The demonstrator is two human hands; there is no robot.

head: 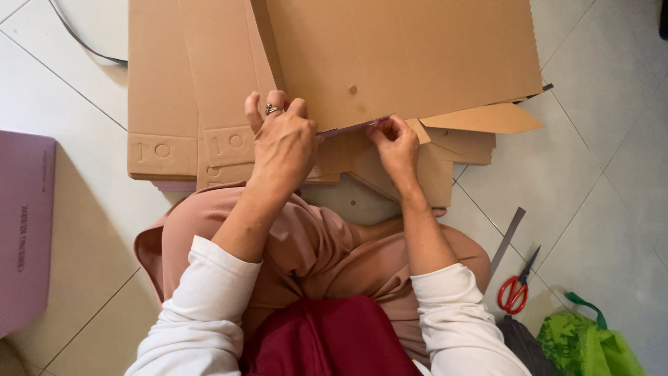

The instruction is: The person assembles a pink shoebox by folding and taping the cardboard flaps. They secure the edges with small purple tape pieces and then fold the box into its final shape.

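Observation:
I sit on a tiled floor with flat brown cardboard sheets [410, 56] spread in front of my knees. My left hand [282, 143], with a ring on one finger, presses down on the near edge of the top sheet and curls over it. My right hand [393, 143] pinches the same edge a little to the right, fingers closed on the cardboard where a thin purple layer shows underneath. More cut cardboard pieces [459, 143] lie stacked below, fanned out toward the right.
A purple flat box [24, 230] lies on the floor at the left. Red-handled scissors [516, 289] and a grey metal ruler [508, 240] rest at the right, beside a green bag [591, 345]. A black cable [83, 43] runs at top left.

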